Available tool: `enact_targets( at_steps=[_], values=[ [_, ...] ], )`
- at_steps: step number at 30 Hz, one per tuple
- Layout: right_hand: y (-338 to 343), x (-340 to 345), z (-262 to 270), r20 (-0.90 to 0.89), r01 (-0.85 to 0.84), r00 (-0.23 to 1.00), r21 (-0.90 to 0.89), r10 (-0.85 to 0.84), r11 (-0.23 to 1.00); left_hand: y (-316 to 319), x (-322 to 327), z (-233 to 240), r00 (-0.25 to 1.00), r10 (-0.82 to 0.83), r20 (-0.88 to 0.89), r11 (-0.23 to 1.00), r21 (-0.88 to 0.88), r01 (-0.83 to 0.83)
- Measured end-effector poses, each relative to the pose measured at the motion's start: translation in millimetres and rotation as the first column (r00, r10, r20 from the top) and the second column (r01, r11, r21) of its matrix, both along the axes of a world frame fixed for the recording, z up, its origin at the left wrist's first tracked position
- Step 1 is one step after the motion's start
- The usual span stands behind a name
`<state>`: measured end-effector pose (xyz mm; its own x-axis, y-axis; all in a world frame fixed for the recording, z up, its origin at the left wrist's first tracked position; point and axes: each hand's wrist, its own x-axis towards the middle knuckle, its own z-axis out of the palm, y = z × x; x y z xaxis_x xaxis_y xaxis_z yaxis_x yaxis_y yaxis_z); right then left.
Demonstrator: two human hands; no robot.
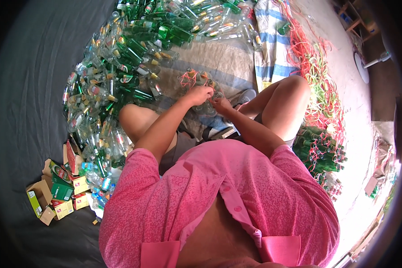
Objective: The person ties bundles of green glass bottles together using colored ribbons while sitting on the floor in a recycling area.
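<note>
A small cluster of upright clear glass bottles [204,81] stands between my legs, with red plastic string [188,79] looped around the necks. My left hand [201,94] is above the near part of the cluster, its fingertips pinched on the string. Close to its right, my right hand [222,105] also pinches the string by a bottle neck. The two hands nearly meet. They and my forearms hide some of the bottles and the exact path of the string.
Loose green and clear bottles [134,50] are heaped ahead and to the left on a striped woven sheet [217,60]. Tangled red and green string [318,73] runs along the right. Tied bottles [315,147] lie by my right hip. Cardboard boxes [62,187] sit at left; a fan [361,67] stands far right.
</note>
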<state>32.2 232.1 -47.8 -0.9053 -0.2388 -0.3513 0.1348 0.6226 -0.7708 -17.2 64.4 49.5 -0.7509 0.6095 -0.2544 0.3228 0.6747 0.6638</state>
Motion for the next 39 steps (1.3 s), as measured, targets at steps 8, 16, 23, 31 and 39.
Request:
enact_targets(
  at_steps=[8,16,23,31,39],
  values=[
    [2.2,-3.2,1.9,-0.058,0.028,0.998,0.015,-0.027,0.999,-5.0,-2.9,6.5,0.947,-0.168,-0.275,0.960,-0.264,0.094],
    [2.2,-3.1,-10.2,-0.092,0.063,0.994,0.007,-0.062,0.998,-18.4,3.0,5.5,0.943,0.029,-0.332,0.977,-0.191,-0.098],
    [2.1,-4.1,-5.7,-0.075,0.023,0.997,0.011,-0.022,1.000,-11.4,5.6,23.0,0.878,0.359,0.316,0.914,0.074,-0.400],
    [-1.2,-4.4,2.1,-0.003,0.014,1.000,-0.006,-0.014,1.000,-26.1,-4.7,0.2,0.985,0.168,-0.027,0.984,0.062,-0.166],
    [2.9,-3.1,7.4,0.000,0.033,0.999,-0.004,-0.033,0.999,-21.9,1.2,2.5,0.917,0.040,-0.396,0.965,-0.224,-0.138]
  ],
)
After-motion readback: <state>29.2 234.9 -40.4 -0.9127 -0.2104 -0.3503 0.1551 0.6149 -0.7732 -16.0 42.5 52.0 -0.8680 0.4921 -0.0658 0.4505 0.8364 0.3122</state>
